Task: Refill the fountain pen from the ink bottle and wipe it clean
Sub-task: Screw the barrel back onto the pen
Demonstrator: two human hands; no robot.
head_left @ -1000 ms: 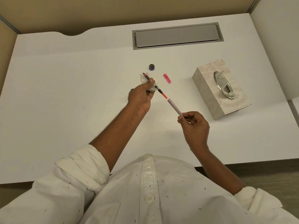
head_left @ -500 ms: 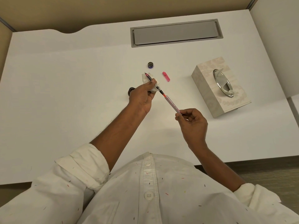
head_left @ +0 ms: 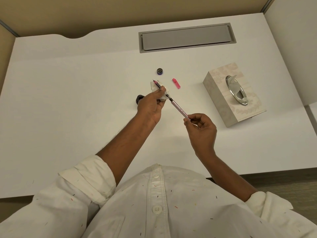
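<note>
Head view: fountain pen (head_left: 178, 107) spans an 11-to-5 o'clock axis over the tabletop (head_left: 68, 100), left hand (head_left: 151, 107) fingers (head_left: 162, 89) pinching its nib end through tissue (head_left: 153, 85), right hand (head_left: 202, 133) fingers (head_left: 188, 121) pinching the barrel tail.

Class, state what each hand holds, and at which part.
The left hand grips the pen near its front, together with a crumpled tissue. The right hand pinches the pen's back end.
</note>
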